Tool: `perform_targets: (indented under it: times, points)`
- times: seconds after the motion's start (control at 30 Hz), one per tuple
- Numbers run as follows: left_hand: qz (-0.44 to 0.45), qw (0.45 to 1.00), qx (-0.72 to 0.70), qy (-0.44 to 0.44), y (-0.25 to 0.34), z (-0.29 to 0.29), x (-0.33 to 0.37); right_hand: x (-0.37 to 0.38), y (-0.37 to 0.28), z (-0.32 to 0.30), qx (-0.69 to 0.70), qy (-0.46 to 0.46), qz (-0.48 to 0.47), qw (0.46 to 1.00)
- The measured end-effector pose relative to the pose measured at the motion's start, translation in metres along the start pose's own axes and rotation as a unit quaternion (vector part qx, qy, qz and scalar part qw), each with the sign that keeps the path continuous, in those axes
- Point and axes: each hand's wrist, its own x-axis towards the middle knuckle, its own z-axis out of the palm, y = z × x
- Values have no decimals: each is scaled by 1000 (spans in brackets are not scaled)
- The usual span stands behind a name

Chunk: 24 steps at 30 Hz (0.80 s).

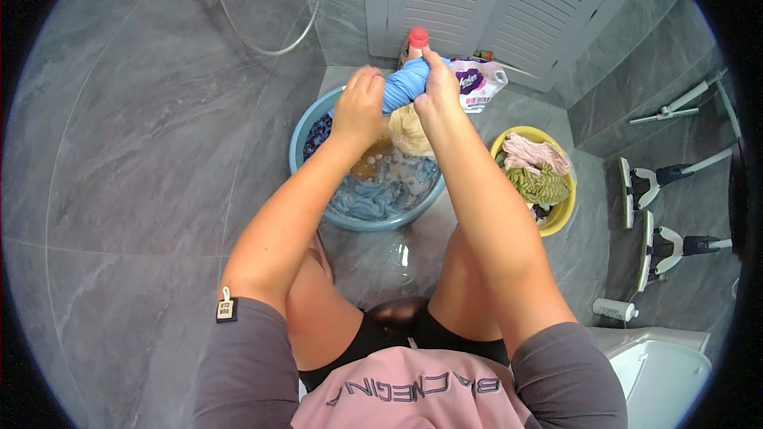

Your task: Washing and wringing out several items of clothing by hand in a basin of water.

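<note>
A wet blue cloth [404, 86] is twisted tight between my left hand [359, 105] and my right hand [437, 89], held above a blue basin [302, 133]. A pale yellow garment [408, 132] hangs below the cloth into the basin. Soapy water and several soaked blue clothes [373, 191] fill the basin. Both hands are closed around the cloth.
A yellow basin [563, 218] with pink and green clothes stands at the right. A white detergent jug [478, 82] and a red-capped bottle [417, 37] stand behind the blue basin. Mops [664, 179] lie at the right, a toilet [660, 369] lower right, a shower hose [238, 24] on the wall.
</note>
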Motion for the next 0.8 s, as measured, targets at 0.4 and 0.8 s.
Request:
perform_targets:
  times: [0.4, 0.8]
  points:
    - [-407, 819, -332, -231, 25, -10, -17, -21, -2, 12, -144, -112, -84, 980]
    - [-465, 416, -718, -309, 17, -58, -25, -76, -15, 28, -129, -302, 62, 943]
